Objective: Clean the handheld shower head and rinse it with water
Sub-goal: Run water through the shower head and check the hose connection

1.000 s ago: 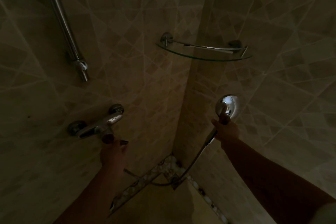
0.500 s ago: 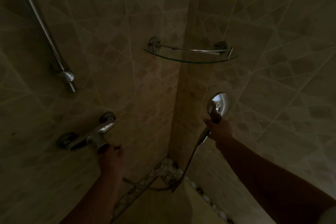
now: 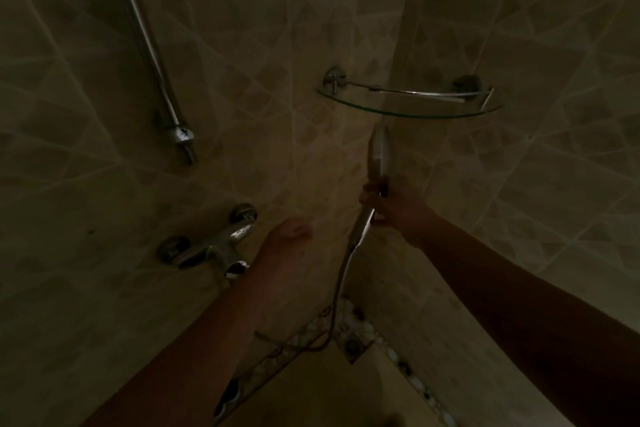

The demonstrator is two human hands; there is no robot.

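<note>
dim tiled corner. right hand [image 3: 398, 208] grips the shower head [image 3: 378, 152] edge-on, centre frame; left hand [image 3: 289, 236] empty, loosely curled beside the tap [image 3: 221, 246]. keep the head steady, aimed away from yourself, when opening water.

Head-worn wide-angle view — a single camera facing a tiled shower corner.

The camera sits at head height, looks forward and slightly down, and stands close to the corner: both forearms enter from the lower edge, the left hand [image 3: 289, 230] and right hand [image 3: 394, 206] near mid-frame. The glass corner shelf [image 3: 408, 109] lies above centre, the wall mixer tap [image 3: 211, 246] to the left — wide-angle distortion bends the tile lines. No second view exists, so nothing is shared.
</note>
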